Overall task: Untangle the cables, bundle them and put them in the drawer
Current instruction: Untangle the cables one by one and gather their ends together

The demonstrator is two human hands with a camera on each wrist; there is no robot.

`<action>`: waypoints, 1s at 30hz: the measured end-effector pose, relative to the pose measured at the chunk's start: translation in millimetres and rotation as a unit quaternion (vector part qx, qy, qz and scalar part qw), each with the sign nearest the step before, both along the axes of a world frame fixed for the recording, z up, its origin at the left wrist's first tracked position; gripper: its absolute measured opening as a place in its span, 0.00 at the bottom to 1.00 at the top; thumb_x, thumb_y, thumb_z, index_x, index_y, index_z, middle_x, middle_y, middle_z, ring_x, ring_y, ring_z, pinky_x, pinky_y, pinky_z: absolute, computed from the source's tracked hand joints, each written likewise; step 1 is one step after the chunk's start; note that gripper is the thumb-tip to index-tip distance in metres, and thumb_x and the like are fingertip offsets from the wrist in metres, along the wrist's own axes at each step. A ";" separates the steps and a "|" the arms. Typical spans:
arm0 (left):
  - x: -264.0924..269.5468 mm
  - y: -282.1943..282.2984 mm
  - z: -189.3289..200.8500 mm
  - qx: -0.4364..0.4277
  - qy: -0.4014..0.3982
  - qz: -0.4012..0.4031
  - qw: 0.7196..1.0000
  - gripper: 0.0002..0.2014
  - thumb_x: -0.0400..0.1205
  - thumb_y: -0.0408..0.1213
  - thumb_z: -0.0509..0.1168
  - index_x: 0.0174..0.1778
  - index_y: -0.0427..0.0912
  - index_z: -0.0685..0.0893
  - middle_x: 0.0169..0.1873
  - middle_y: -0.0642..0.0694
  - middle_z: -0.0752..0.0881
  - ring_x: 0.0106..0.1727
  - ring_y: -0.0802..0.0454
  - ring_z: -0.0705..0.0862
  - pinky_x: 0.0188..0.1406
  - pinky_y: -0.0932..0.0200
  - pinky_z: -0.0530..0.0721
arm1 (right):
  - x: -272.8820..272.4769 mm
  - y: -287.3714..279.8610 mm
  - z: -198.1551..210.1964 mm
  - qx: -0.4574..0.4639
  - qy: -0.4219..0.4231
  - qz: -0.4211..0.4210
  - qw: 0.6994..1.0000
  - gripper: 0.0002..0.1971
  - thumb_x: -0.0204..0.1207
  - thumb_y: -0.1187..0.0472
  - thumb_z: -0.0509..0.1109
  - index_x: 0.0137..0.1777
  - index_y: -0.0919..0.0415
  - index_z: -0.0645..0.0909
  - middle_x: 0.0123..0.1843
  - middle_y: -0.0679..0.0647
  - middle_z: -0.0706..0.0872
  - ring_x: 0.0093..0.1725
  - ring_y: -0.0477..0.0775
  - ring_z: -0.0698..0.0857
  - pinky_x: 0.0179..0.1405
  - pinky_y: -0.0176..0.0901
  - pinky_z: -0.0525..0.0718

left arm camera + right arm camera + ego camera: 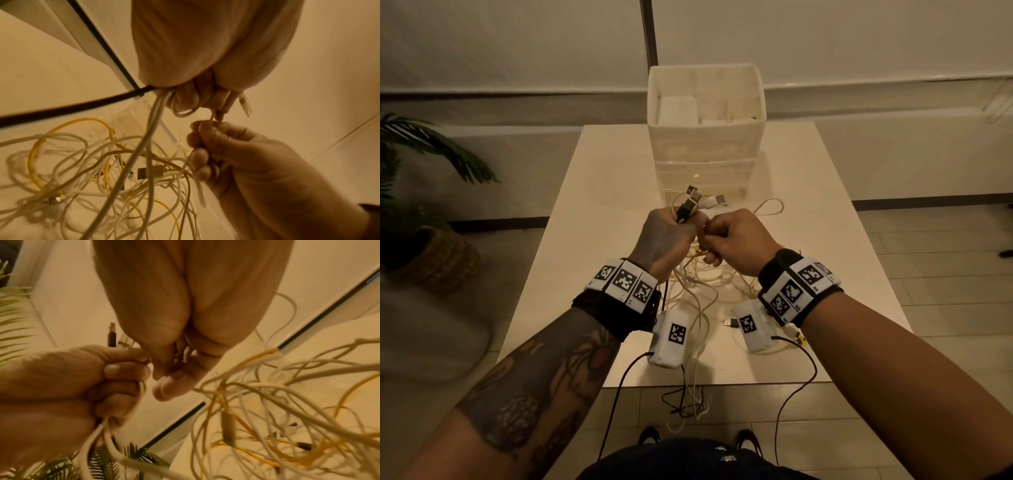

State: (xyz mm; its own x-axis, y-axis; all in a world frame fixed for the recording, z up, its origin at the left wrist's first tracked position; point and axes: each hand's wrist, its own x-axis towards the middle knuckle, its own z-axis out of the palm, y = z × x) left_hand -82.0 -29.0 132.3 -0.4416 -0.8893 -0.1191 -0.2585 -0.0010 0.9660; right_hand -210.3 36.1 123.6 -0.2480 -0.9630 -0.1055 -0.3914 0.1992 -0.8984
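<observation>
left hand (666,236): fingers curled round tangled white and yellow cables (695,284) | right hand (736,241): fingers pinching one white strand | above white counter (592,212)

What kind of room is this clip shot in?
Likely an indoor room staged for recording, not a lived-in home: a bare white table on a tiled floor, plain white wall panels, a potted plant and a plastic drawer unit.
</observation>
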 end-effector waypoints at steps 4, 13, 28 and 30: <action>0.9 -5.6 1.7 0.037 0.024 0.014 0.999 0.15 0.86 0.42 0.63 0.34 0.41 0.82 0.15 0.55 0.71 0.19 0.56 0.65 0.23 0.59 0.63 | -8.8 2.1 -19.5 0.024 0.040 -0.031 0.998 0.07 0.79 0.68 0.70 0.40 0.61 0.86 0.32 0.54 0.89 0.29 0.50 0.87 0.35 0.43 0.88; 11.6 -9.5 3.9 -0.035 -0.054 -0.017 0.998 0.11 0.84 0.46 0.65 0.37 0.46 0.82 0.20 0.54 0.77 0.22 0.56 0.71 0.24 0.60 0.68 | -15.7 -3.6 -13.8 0.001 0.052 -0.093 0.994 0.12 0.80 0.63 0.70 0.34 0.62 0.85 0.26 0.54 0.84 0.23 0.50 0.84 0.26 0.41 0.81; 2.5 -3.1 -7.3 -0.016 -0.036 -0.076 0.996 0.11 0.78 0.40 0.71 0.34 0.37 0.86 0.23 0.47 0.81 0.23 0.54 0.74 0.25 0.58 0.70 | -4.4 -13.8 27.1 -0.066 -0.170 -0.052 0.982 0.17 0.74 0.82 0.60 0.39 0.63 0.85 0.29 0.62 0.81 0.20 0.47 0.76 0.17 0.36 0.71; 3.4 -5.9 -7.6 0.016 0.000 -0.054 0.998 0.13 0.78 0.40 0.67 0.38 0.30 0.86 0.24 0.44 0.81 0.24 0.51 0.72 0.25 0.56 0.66 | -3.3 -8.7 19.0 -0.065 -0.115 -0.037 0.991 0.12 0.79 0.74 0.64 0.42 0.60 0.86 0.32 0.59 0.83 0.25 0.49 0.77 0.22 0.40 0.74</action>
State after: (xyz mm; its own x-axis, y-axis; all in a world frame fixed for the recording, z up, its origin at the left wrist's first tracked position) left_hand -78.6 -34.9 124.7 -0.5346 -0.8321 -0.1477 -0.2597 -0.0045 0.9657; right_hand -213.6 27.4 142.6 -0.3029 -0.9520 -0.0431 -0.1624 0.0962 -0.9820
